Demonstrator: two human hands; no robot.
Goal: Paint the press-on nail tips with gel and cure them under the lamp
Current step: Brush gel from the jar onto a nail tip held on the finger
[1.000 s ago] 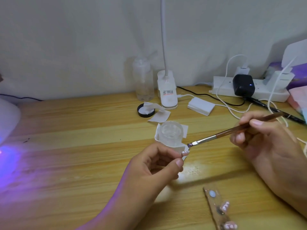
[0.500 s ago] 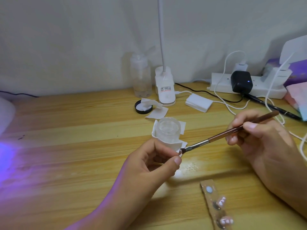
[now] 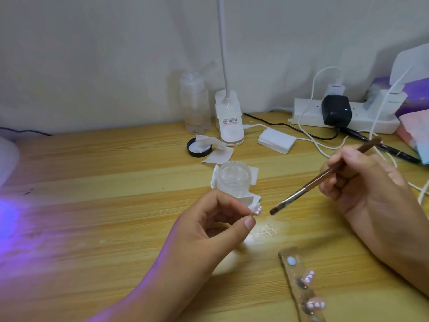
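A pink nail tip (image 3: 256, 210) sits pinched between the thumb and forefinger of the left hand (image 3: 209, 227), just in front of the clear gel jar (image 3: 234, 180) on the desk (image 3: 104, 205). The right hand (image 3: 362, 184) grips a brush (image 3: 313, 182), with its bristles close to the tip but not touching it. Two more tips lie on a strip (image 3: 294, 274) nearby.

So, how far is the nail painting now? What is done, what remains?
Done, it seems: two decorated tips sit on the strip. In hand: the left hand pinches one nail tip; the right hand holds the brush, bristles just short of it. Left: coat that tip and cure it at the lamp, glowing purple at the left edge.
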